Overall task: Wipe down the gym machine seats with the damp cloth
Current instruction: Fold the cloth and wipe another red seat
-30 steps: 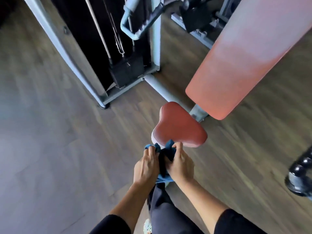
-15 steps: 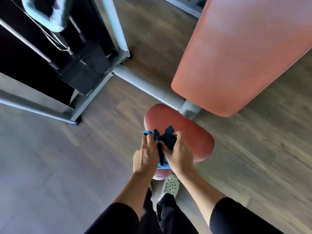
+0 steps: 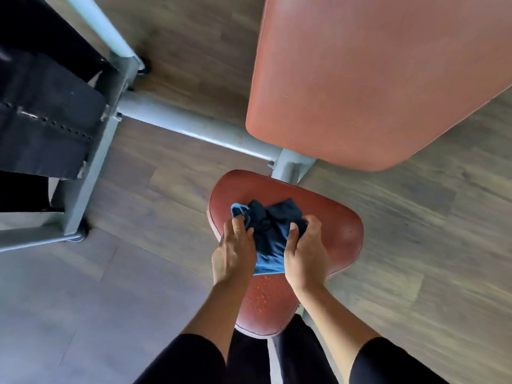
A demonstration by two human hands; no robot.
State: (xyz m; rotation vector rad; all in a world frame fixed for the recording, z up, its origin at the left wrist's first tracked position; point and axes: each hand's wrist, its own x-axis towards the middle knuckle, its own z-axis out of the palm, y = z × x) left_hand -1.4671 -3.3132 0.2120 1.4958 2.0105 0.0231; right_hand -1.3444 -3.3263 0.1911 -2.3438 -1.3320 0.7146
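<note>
A red padded seat [image 3: 335,225] of the gym machine fills the lower middle of the view, right below me. A crumpled blue cloth [image 3: 267,231] lies bunched on the middle of the seat. My left hand [image 3: 234,250] grips the cloth's left side with curled fingers. My right hand [image 3: 306,252] grips its right side, thumb pressed into the folds. Both hands hold the cloth down on the seat. The red backrest pad [image 3: 374,79] rises behind the seat at the upper right.
A grey steel tube [image 3: 194,126] runs along the floor from the seat post to the machine frame [image 3: 91,167] at left. A black weight stack [image 3: 47,126] sits inside that frame. Wood-look floor [image 3: 415,245] surrounds the seat. My dark-clad legs stand at the seat's near tip.
I have come closer and now look straight down on the seat. Both hands moved with the cloth from the seat's near tip to its middle.
</note>
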